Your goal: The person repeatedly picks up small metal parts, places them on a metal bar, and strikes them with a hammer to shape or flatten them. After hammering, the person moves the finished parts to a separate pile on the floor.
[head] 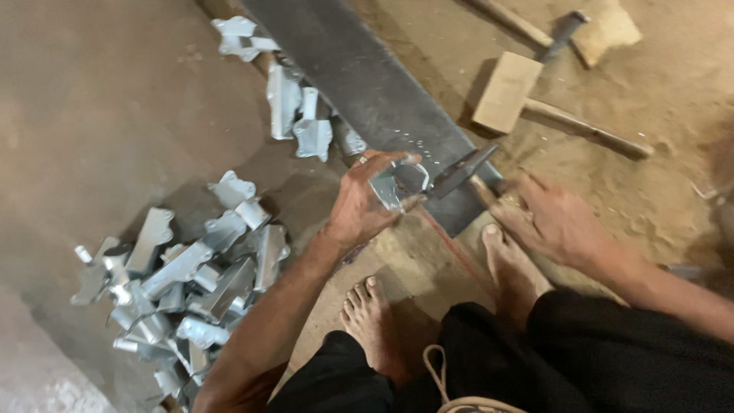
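Pinched between thumb and curled fingers, a small bent metal piece [397, 183] sits in the left hand [365, 205], pressed down on the edge of the dark steel bar [367, 84]; the left forearm reaches in from below, wrist bent. Closed around a handle, the right hand [554, 222] holds a hammer [459, 172], its head just beside the piece; 2 bare feet rest below, and a heap of metal parts [180, 287] lies well to the left.

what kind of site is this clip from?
Most likely a small, informal metalworking shop with work done on the ground. A person squats barefoot on a dirt floor, the left hand holding a metal piece on a dark steel bar, the right hand gripping a hammer. A pile of pressed metal parts lies nearby.
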